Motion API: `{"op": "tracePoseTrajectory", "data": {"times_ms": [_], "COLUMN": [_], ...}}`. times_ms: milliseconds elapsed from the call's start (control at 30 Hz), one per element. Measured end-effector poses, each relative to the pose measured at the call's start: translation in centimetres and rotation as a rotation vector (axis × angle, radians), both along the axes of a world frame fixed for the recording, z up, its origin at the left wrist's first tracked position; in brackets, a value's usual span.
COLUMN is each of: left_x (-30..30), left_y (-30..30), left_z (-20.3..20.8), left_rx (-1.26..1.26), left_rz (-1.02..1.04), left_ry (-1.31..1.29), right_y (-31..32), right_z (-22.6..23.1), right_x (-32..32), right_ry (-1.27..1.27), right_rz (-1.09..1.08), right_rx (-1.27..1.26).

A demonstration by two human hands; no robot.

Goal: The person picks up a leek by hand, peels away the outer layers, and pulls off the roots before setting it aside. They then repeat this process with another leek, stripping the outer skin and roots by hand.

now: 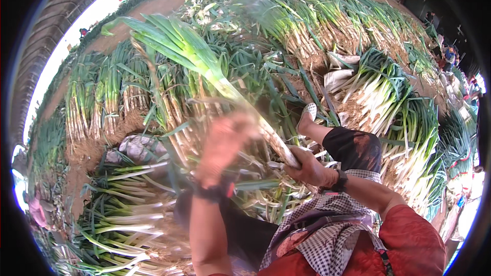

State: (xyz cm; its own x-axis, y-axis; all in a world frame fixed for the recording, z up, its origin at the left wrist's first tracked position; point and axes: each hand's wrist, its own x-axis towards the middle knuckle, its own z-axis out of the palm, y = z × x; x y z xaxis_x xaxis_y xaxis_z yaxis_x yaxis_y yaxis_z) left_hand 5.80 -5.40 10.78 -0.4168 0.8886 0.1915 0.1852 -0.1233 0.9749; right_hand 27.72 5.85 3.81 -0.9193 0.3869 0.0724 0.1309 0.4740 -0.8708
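Note:
My right hand [309, 168] is closed around the root end of a long green onion [232, 92]. The stalk slants up to the left, its broad green leaves fanned out at the far end. Beside the middle of the stalk, my left hand [227, 135] is smeared by motion. Its fingers are blurred, and whether it grips a loose outer leaf cannot be made out. Loose leaves and stripped peelings [255, 194] lie below the hands, between my legs.
Trimmed white-stalked onions [128, 214] lie piled at the near left; another pile [378, 92] is on the right. Untrimmed bundles [102, 97] stand in rows at left and far side. Whitish sacks [340, 74] lie among them. Other people [450, 56] are at the far right.

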Motion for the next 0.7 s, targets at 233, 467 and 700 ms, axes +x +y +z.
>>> {"op": "tracePoseTrajectory", "data": {"times_ms": [233,467,700], "left_x": [-0.5,-8.0,-8.2], "left_y": [-3.2,-2.3,-3.6], "left_z": [-3.8,-1.5,-2.8], "left_rx": [-0.27,0.391,0.613], "left_rz": [-0.365,0.312,0.266], "left_ry": [0.397,-0.539,-0.779], "right_y": [2.3,-1.0,2.7], "right_z": [-0.6,-4.6,-5.5], "right_x": [-2.1,0.2,-5.3], "right_ry": [0.213,-0.028,-0.308], "right_rz": [0.021,0.263,0.446], "right_rx": [0.214,-0.229,0.164]}}
